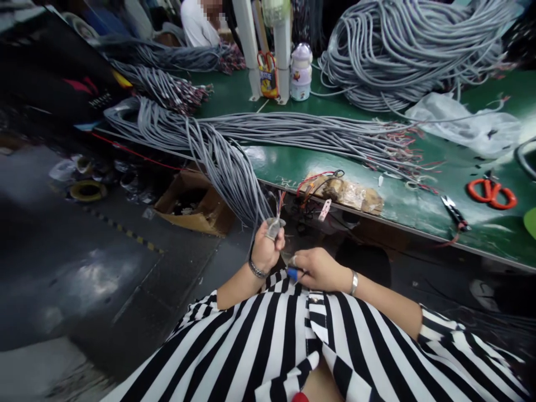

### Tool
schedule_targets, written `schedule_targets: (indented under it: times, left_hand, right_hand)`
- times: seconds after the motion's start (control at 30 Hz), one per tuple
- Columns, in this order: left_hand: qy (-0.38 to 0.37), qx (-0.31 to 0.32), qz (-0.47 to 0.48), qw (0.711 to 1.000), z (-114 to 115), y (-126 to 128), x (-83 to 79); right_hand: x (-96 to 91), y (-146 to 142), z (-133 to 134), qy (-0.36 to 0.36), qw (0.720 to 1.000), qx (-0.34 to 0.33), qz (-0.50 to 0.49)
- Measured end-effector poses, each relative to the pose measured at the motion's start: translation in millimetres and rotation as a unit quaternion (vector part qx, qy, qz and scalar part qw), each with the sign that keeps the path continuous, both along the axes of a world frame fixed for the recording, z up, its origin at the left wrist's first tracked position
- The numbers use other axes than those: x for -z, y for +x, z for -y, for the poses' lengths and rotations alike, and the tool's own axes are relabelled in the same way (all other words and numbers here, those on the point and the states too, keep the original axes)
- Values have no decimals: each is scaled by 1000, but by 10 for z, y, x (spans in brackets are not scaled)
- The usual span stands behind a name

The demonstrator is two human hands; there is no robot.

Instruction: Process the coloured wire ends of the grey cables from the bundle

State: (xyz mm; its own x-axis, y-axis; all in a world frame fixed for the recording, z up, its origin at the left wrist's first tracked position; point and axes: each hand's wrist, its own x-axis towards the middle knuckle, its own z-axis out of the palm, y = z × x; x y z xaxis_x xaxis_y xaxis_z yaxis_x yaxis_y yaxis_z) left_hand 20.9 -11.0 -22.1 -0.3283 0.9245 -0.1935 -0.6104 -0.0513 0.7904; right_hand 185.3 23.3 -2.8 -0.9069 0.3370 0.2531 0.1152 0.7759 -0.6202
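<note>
The left hand [268, 245] is closed on a cable end, its thin wires [280, 204] sticking up past the thumb. The right hand [320, 269] curls just beside it at a blue piece [292, 273], though whether it grips this I cannot tell. Beyond, a grey bundle [226, 162] droops off the green bench [268, 159], where snips [454, 212] lie near orange scissors [491, 191].

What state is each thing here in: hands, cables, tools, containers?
Cable end: coloured wires exposed
Left hand: closed on cable end
Right hand: fingers curled, hold unclear
Bundle: hanging over table edge
Coil: looped, piled
Bottle: upright, capped
Bag: crumpled
Box: open
Orange scissors: lying down
Snips: lying down
</note>
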Motion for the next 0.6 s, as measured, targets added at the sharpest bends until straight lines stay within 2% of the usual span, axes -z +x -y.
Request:
schedule_targets:
  times: [0.07,0.13,0.17,0.27,0.43,0.5,0.6]
  left_hand:
    - [-3,65,80,995,31,-118,-75]
    - [-12,107,137,985,100,-216,-118]
    - [-15,113,154,981,139,-252,-122]
    - [-26,111,169,979,237,-306,-78]
    - [-48,138,175,974,298,-309,-14]
    - [-52,142,175,973,307,-305,-19]
    - [-52,141,173,973,308,-297,-24]
  right_hand:
    - [-20,-23,-47,-80,993,84,-34]
    - [-59,-82,-107,-170,970,153,-85]
    - [-84,-130,-135,-215,956,166,-114]
    - [-162,-337,-198,-340,909,149,-190]
    - [-261,-698,-266,-490,838,106,-216]
    - [-267,-781,-280,-521,814,104,-233]
    - [-245,-833,-261,-528,795,156,-255]
